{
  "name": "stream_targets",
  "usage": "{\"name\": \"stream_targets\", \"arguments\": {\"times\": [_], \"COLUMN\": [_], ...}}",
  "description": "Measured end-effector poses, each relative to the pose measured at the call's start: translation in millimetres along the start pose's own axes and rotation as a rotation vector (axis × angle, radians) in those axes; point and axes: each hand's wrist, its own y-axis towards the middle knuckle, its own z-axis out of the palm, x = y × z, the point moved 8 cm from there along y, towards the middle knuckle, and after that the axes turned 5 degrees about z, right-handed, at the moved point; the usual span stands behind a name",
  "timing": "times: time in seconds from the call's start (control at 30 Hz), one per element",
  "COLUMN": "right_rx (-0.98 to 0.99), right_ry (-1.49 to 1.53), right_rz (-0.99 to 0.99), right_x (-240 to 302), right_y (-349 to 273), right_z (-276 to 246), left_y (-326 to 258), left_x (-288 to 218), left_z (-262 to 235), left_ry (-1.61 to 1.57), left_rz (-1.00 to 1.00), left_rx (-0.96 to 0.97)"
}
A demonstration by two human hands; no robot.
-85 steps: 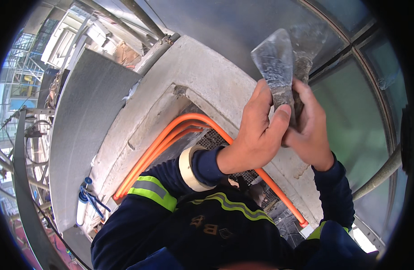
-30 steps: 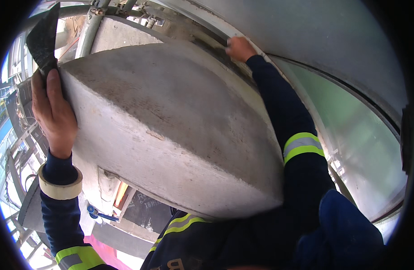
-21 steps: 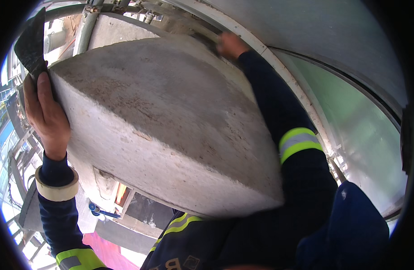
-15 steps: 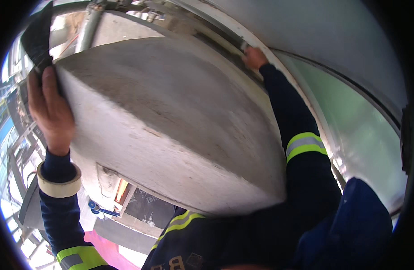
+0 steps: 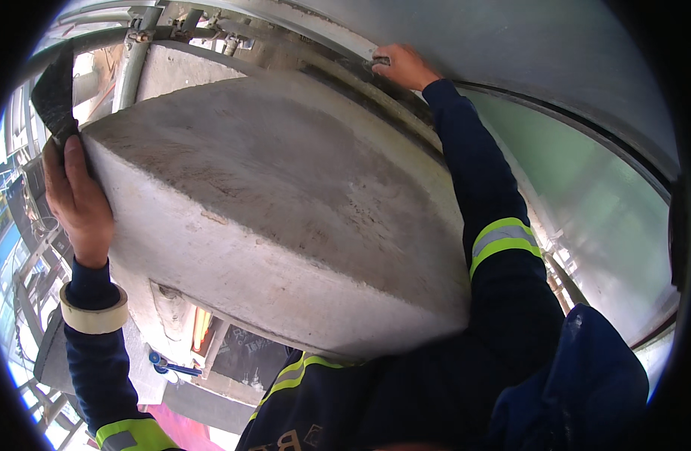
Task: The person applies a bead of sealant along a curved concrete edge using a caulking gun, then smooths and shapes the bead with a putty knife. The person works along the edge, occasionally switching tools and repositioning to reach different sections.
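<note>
My left hand (image 5: 81, 197) is closed round a dark putty knife (image 5: 56, 96), its wide blade pointing up. The hand rests against the left corner of a dusty concrete ledge (image 5: 232, 158). Round my left forearm sits a cream roll of tape (image 5: 94, 310). Across the ledge, at the far side, my right hand (image 5: 408, 66) is closed with its fingertips at the pale strip along the grey panel. A small dark piece shows at those fingertips, too little of it visible to name.
Beyond the ledge runs a recessed dark channel (image 5: 375, 98). A large grey panel (image 5: 556, 68) and a greenish glass pane (image 5: 563, 180) rise at right. Scaffold tubes (image 5: 137, 64) with clamps stand at far left. Below lies a blue-handled tool (image 5: 174, 365).
My right hand has moved left and farther away along the strip. The left hand sits slightly lower in view, still with the putty knife.
</note>
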Motion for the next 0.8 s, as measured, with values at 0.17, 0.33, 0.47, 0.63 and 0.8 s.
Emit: {"name": "stream_targets", "arguments": {"times": [0.17,0.33,0.47,0.63,0.8], "right_rx": [0.329,0.299,-0.003,0.345,0.376], "right_ry": [-0.208,-0.058,0.028,-0.114,-0.184], "right_rz": [0.244,0.163,0.016,0.079,0.259], "right_x": [-41.6,-71.8,-60.4,-36.8,-67.1], "right_y": [-37.0,-36.3,-8.6,-28.0,-36.4], "right_z": [113.0,84.5,-9.6,84.9,101.3], "left_y": [0.8,-2.8,0.7,4.2,1.5], "left_x": [-10.2,3.0,1.3,-4.3,-1.6], "left_z": [0.3,-2.3,-0.2,-1.4,-2.5], "left_ry": [0.139,0.120,0.044,0.038,-0.007], "left_rz": [0.194,0.072,0.155,0.137,-0.005], "left_rx": [0.049,0.044,0.050,0.053,0.020]}}
